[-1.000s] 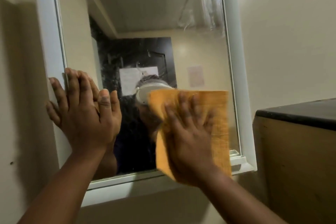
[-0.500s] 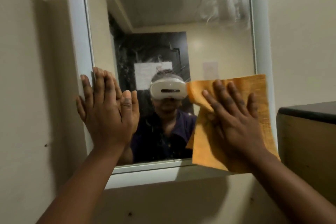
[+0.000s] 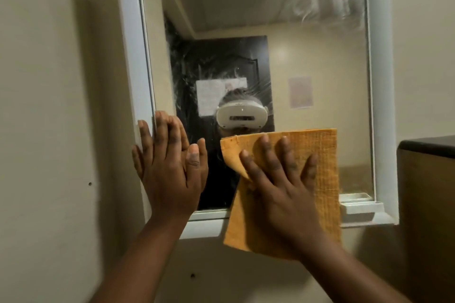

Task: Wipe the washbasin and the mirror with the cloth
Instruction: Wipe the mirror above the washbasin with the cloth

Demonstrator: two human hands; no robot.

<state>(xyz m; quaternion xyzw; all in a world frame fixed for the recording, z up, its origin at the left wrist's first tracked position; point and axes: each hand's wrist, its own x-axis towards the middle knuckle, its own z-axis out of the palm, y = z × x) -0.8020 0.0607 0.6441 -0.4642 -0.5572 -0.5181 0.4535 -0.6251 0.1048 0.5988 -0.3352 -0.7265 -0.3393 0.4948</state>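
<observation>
Step in hand: the mirror wipe. The washbasin is not in view, so I cannot tell its state.

Mirror (image 3: 307,69): wall-mounted in a white frame (image 3: 133,44). Smears show on the glass near the top right corner and over the dark middle part.

Cloth (image 3: 322,167): orange, spread flat against the glass at the lower edge, right of centre. Its bottom hangs past the frame's lower rail.

Right hand (image 3: 278,194): palm flat on the cloth, fingers straight and spread, pressing it to the glass; nothing is gripped.

Left hand (image 3: 170,167): flat and bare at the lower left corner, fingers straight, lying across the frame's left rail and the glass beside it, as a brace.

The two hands are apart, with a strip of glass between them.

Next move, as I judge it: I carry the cloth upward under steady pressure toward the streaks at the top right, then across the dark smeared part, keeping my palm flat so the cloth does not bunch.
</observation>
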